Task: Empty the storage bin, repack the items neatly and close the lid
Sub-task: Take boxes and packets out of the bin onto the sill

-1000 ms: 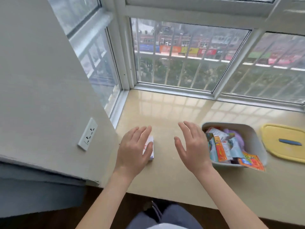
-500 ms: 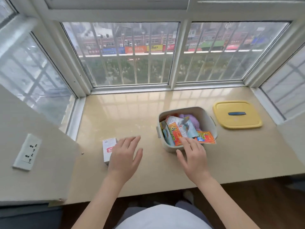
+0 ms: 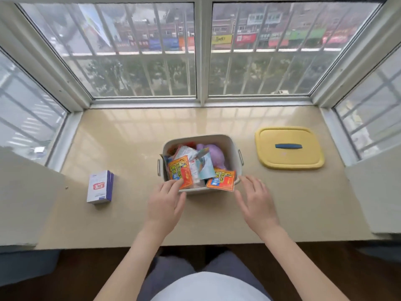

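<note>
A pale grey storage bin [image 3: 233, 148] stands open in the middle of the window ledge, crammed with orange snack packets [image 3: 179, 171], a light blue packet [image 3: 205, 166] and something purple [image 3: 213, 152]. One orange packet [image 3: 221, 180] hangs over the bin's near rim. My left hand [image 3: 166, 203] reaches the bin's near left corner with straight fingers, fingertips at the left orange packet. Spread flat, my right hand [image 3: 256, 203] hovers at the near right corner and holds nothing. The yellow lid [image 3: 288, 157] with a blue handle lies flat to the bin's right.
A small white and purple box [image 3: 100, 186] lies on the beige ledge [image 3: 130, 144] to the left. Window frames close the ledge at the back and both sides. Wall corners jut in at the near left and near right.
The view has swung right and centred on the bin. My left hand left the white box and moved to the bin's near left corner; my right hand shifted to its right corner.
</note>
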`<move>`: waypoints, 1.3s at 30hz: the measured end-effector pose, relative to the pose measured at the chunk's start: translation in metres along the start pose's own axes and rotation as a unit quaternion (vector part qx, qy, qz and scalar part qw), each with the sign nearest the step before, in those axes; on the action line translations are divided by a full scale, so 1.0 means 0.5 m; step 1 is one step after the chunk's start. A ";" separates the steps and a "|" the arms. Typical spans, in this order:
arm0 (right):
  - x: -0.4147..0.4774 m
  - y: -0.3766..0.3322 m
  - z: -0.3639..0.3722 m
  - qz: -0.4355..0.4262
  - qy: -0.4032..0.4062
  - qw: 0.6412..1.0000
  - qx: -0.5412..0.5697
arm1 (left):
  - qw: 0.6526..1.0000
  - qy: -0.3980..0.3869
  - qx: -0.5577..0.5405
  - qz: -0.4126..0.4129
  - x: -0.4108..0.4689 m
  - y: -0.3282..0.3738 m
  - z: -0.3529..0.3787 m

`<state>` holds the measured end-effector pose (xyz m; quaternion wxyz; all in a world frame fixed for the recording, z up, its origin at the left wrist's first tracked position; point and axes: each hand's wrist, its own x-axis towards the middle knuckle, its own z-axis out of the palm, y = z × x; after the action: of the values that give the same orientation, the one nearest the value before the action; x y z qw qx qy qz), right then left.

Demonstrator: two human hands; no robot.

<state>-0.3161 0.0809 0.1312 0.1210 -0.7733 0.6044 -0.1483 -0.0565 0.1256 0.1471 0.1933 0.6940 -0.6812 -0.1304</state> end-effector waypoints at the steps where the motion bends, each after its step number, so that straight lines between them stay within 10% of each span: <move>1: 0.014 0.010 -0.009 -0.004 0.005 1.000 0.003 | 1.000 0.004 -0.001 -0.003 0.013 0.012 0.002; 16: 0.175 0.058 0.152 -0.028 -0.076 0.993 0.083 | 0.987 0.044 -0.044 -0.150 0.142 -0.106 0.120; 23: 0.165 0.105 0.289 0.051 -0.126 0.990 0.038 | 0.994 -0.029 -0.065 -0.086 0.132 -0.127 0.268; 39: 0.159 0.084 0.310 0.199 -0.137 0.970 -0.030 | 0.919 -0.095 -0.144 -0.355 0.228 -0.166 0.374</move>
<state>-0.2776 -0.0051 -0.0214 0.2067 -0.6537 0.7280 0.0038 -0.0609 -0.0051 -0.0470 0.1665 0.8389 -0.3794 -0.3529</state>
